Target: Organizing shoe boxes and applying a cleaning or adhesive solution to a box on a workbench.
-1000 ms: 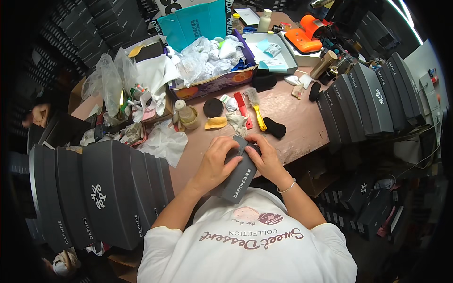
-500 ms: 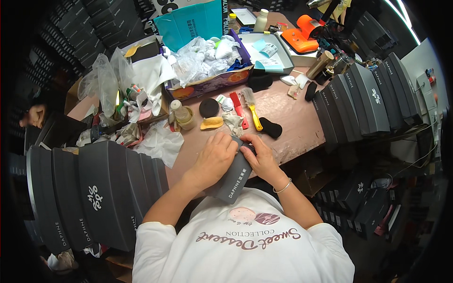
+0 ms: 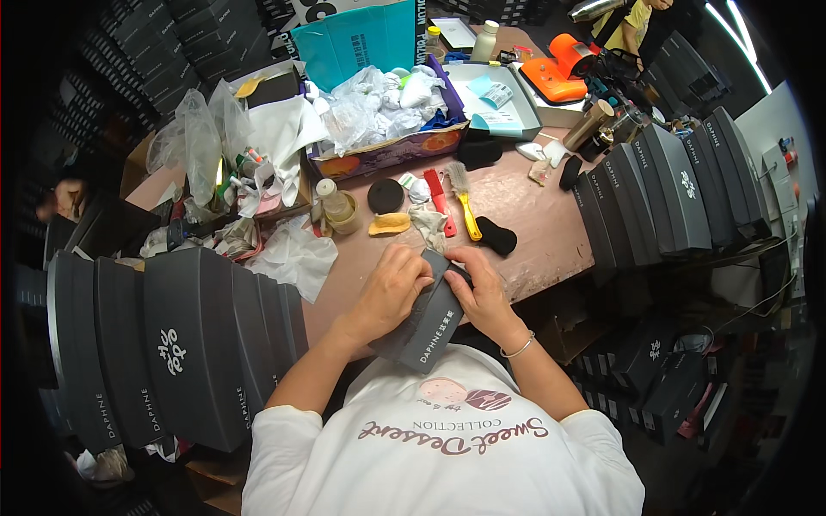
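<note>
Shoebox [image 3: 428,322], dark grey, is sitting at the near edge of the brown worktable [image 3: 533,232], tilted on its long edge right up against the person's chest. Both hands are on it: left hand [image 3: 391,288] lies curled over the upper left side, right hand [image 3: 482,292] grips the upper right corner, fingers wrapped round the end.

Compared with a second ago not much has shifted. The box has stayed at the same slant and the same spot, and the hands have only crept a bit closer together near the top end. So whatever fiddling is going on at that end looks unfinished to me, more a grip adjustment than a new step. Can't really tell if the lid is seated or being pressed down, the fingers cover that bit.

Around it: a yellow-handled brush [image 3: 465,202] and a red brush [image 3: 437,196] lie just beyond the hands, with a black sponge-like pad [image 3: 497,236] beside them and a round black tin [image 3: 385,195] further back. Rows of matching grey boxes stand on the left [image 3: 172,344] and on the right [image 3: 662,189]. A cardboard tray of crumpled white paper [image 3: 379,112] sits at the back.
</note>
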